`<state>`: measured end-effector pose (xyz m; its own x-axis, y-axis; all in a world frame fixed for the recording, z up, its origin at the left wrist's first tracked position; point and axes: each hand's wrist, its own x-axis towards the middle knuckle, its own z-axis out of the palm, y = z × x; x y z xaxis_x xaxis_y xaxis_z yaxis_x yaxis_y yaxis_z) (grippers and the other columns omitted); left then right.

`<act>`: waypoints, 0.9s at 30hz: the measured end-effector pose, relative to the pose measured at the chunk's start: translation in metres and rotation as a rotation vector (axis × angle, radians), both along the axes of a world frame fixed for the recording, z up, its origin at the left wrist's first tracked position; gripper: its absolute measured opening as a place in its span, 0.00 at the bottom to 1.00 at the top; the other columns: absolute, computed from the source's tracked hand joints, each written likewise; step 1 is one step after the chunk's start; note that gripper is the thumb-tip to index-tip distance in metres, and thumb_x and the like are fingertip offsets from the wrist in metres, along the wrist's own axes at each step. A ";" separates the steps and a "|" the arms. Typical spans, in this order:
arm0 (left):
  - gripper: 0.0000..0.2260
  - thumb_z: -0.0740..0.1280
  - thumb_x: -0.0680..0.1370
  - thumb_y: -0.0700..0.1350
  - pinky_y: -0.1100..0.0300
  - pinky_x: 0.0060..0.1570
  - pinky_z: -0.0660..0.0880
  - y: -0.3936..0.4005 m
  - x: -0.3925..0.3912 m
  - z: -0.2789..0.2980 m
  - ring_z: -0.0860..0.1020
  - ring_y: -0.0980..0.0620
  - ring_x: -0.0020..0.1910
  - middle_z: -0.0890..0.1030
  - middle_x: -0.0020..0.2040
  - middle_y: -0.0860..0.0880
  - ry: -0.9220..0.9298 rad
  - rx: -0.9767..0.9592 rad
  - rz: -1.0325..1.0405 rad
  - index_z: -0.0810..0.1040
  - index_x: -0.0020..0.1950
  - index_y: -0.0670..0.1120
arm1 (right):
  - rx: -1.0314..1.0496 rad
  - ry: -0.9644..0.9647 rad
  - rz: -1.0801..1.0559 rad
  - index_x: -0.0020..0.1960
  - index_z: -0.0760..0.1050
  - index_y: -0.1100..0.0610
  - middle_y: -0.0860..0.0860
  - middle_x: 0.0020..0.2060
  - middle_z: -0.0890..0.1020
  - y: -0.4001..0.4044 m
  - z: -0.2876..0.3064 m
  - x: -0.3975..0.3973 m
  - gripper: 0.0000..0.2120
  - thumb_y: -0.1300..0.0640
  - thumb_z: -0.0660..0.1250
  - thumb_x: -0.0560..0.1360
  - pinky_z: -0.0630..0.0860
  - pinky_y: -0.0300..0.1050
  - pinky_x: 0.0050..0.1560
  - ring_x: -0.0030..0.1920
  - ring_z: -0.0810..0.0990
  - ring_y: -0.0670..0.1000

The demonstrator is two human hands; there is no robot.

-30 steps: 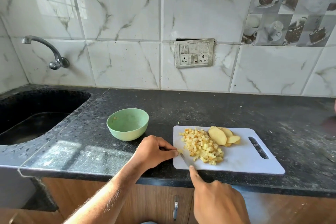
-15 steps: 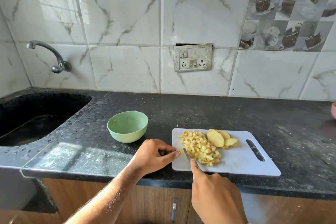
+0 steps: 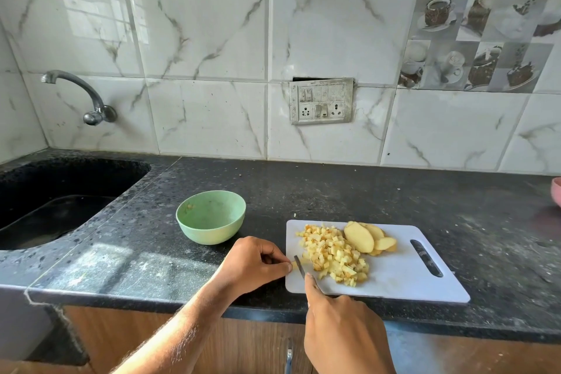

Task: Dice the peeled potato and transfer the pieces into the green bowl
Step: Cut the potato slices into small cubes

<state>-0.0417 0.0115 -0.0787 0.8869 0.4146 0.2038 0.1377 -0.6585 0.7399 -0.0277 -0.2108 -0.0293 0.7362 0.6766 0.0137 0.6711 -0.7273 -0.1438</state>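
A black speckled countertop runs across the view, backed by white marble-patterned wall tiles. At nine o'clock a dark sink is sunk into it, with a metal tap on the wall at about ten o'clock. A switch and socket panel sits on the wall at twelve o'clock, and tiles printed with cups and cakes lie at two o'clock. A sliver of a pink object shows at the three o'clock edge. Wooden cabinet fronts run below the counter.

The green bowl stands on the counter just left of centre, upright, with a few potato scraps inside its rim. At its five o'clock the left hand reaches in from the lower left, fingers curled and fingertips pinching a small piece of potato at the left edge of the white cutting board.

The right hand comes up from six o'clock, gripping a knife, index finger stretched along the blade's back; the handle is hidden in the palm. The blade tip stands just beside the pinched piece, at the left hand's three o'clock.

The pile of diced potato lies on the board at the knife's two o'clock, near the blade. Uncut potato slices lean together just beyond the pile, at its one o'clock. The board's handle slot is at its right end.
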 end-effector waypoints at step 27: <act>0.02 0.79 0.75 0.54 0.68 0.36 0.74 -0.003 0.002 -0.002 0.79 0.62 0.35 0.86 0.40 0.65 0.014 0.030 0.008 0.89 0.46 0.59 | -0.174 0.120 0.025 0.84 0.39 0.42 0.56 0.64 0.80 -0.015 -0.003 0.004 0.37 0.52 0.57 0.82 0.73 0.46 0.62 0.63 0.79 0.54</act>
<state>-0.0397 0.0084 -0.0809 0.8865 0.4156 0.2036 0.1535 -0.6791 0.7178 -0.0237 -0.2253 -0.0328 0.7088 0.6789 -0.1913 0.6746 -0.7318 -0.0972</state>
